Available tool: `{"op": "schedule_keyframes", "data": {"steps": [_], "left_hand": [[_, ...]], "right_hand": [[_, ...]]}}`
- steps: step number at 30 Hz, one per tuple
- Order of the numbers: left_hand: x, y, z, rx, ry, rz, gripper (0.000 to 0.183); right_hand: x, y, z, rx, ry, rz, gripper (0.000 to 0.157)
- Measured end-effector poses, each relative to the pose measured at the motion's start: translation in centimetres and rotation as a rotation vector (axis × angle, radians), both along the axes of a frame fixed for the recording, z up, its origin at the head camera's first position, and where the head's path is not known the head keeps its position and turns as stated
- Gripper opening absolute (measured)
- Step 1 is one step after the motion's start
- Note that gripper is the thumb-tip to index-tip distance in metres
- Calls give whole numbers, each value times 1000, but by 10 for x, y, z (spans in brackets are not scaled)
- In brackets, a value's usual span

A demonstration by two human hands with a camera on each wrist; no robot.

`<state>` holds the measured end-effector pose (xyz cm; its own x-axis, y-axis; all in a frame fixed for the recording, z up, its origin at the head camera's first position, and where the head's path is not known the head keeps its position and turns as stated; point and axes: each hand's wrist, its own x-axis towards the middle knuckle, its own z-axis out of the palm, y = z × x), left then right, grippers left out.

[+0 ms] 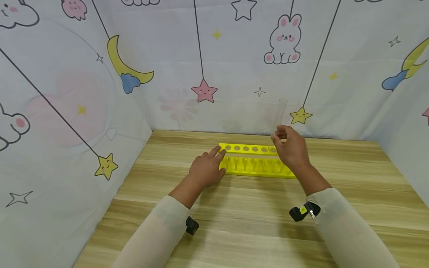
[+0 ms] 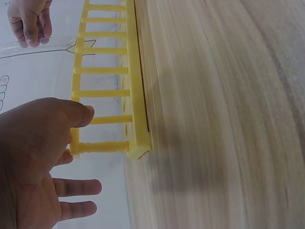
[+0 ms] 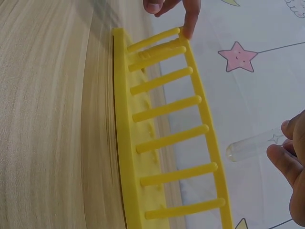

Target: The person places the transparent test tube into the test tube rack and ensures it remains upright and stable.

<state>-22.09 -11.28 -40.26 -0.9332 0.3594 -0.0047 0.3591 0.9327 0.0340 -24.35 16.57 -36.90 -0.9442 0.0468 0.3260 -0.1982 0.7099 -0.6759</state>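
Observation:
A yellow test tube rack (image 1: 258,173) stands on the table, with a row of round holes in its top rail and a row of upright pegs along its front. My left hand (image 1: 207,169) rests its fingertips on the rack's left end, the other fingers stretched out past it in the left wrist view. Between thumb and fingers, my right hand (image 1: 292,147) pinches a clear test tube (image 1: 280,113) near the rail's right part. The tube leans slightly. Its rounded lower end (image 3: 232,152) shows above the rail, apart from it, in the right wrist view.
The wood-grain table (image 1: 241,219) extends around the rack. A white cloth (image 1: 234,63) printed with stars, a moon and rabbits hangs behind and at both sides. Each sleeve carries a black wrist strap (image 1: 303,211).

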Motion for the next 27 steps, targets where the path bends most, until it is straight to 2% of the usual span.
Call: {"op": "schedule_keyframes", "data": {"steps": [27], "left_hand": [[-1,-1,-2,1,3,1,69]], "right_hand": [[-2,-13,-6,-3,-11,25,44]]}}
